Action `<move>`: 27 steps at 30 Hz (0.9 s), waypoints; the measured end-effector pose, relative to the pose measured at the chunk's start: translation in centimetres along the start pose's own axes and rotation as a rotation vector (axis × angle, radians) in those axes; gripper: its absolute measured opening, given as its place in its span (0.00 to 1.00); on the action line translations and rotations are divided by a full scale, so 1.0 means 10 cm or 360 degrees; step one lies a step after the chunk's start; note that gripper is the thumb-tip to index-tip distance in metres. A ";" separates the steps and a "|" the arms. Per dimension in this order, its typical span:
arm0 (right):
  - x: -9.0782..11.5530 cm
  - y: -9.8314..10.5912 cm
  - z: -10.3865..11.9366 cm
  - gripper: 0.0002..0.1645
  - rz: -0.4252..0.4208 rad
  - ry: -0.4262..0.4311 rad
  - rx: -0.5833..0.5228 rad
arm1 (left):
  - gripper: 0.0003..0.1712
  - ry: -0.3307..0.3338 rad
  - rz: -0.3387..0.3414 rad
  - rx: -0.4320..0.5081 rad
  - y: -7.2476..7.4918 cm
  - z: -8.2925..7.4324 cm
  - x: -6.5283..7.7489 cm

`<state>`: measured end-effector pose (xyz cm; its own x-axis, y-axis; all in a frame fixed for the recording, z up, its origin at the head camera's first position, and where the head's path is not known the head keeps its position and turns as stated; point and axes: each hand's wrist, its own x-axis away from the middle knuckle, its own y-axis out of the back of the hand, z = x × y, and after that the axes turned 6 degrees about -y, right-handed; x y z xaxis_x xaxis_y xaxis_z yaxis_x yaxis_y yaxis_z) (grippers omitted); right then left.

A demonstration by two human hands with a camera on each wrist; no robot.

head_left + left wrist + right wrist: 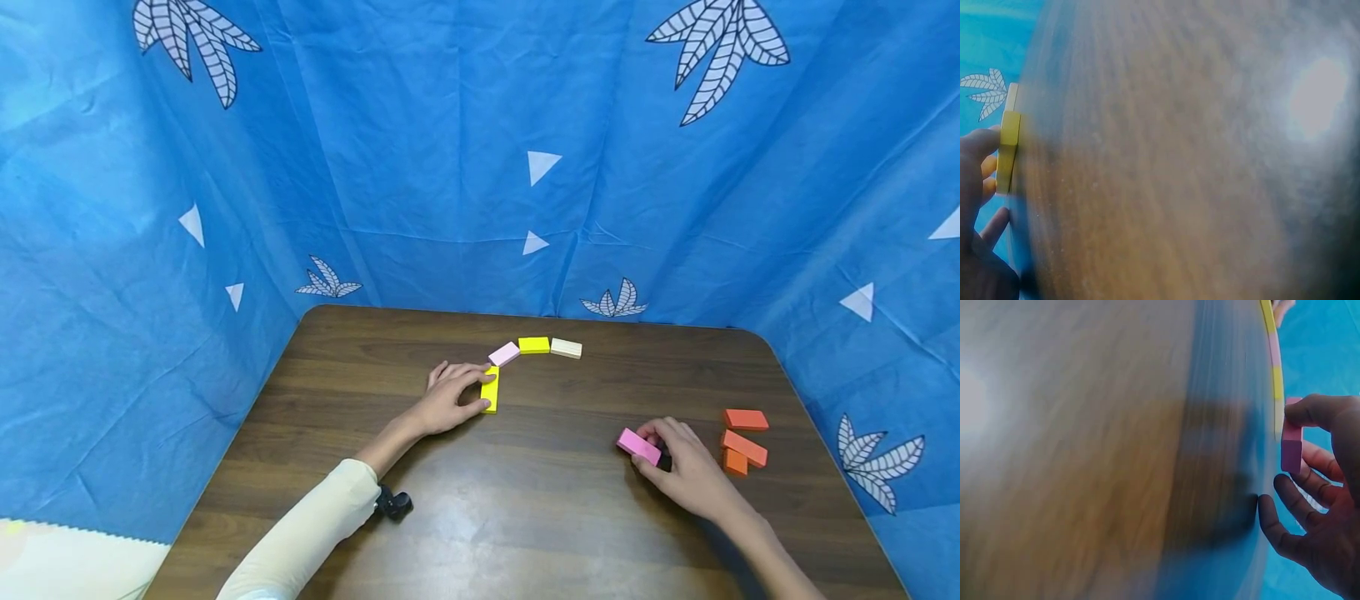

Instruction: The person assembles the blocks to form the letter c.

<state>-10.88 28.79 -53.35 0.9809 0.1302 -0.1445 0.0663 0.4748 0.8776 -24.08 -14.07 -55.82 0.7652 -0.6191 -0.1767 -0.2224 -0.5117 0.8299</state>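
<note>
An arc of small blocks lies toward the back of the table: a cream block (pixel 566 348), a yellow block (pixel 534 345), a pale pink block (pixel 504 354) and a second yellow block (pixel 490 390) at its left end. My left hand (pixel 448 402) pinches that end yellow block between thumb and a finger, right by the pale pink one. In the left wrist view it shows as a yellow bar (pixel 1008 150) at the fingertips. My right hand (pixel 686 467) holds a pink block (pixel 639 447) between thumb and fingers, over the table to the right of the arc.
Near the right edge lie an upper orange-red block (pixel 746 419), a slanted orange block (pixel 745 447) and a smaller-looking orange block (pixel 735 462) against it. A blue cloth (pixel 465 167) hangs behind and beside the brown table (pixel 480 517).
</note>
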 end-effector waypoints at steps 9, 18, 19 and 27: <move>-0.15 -0.18 0.28 0.20 0.0001 0.0043 -0.0024 | 0.28 0.0018 0.0003 -0.0007 0.00 0.00 0.00; -0.31 -0.33 0.55 0.19 0.0083 0.0049 -0.0029 | 0.28 0.0020 0.0006 0.0004 0.01 -0.01 -0.01; -0.33 -0.34 0.57 0.19 0.0085 0.0051 -0.0031 | 0.28 0.0023 0.0008 0.0001 0.02 -0.01 -0.01; -0.48 -0.45 0.76 0.19 0.0106 0.0079 -0.0072 | 0.27 -0.0010 -0.0003 0.0017 0.02 0.00 -0.01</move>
<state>-14.52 19.46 -53.12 0.9724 0.2054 -0.1103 -0.0080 0.5023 0.8646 -24.17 -14.13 -55.64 0.7619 -0.6218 -0.1815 -0.2273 -0.5191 0.8240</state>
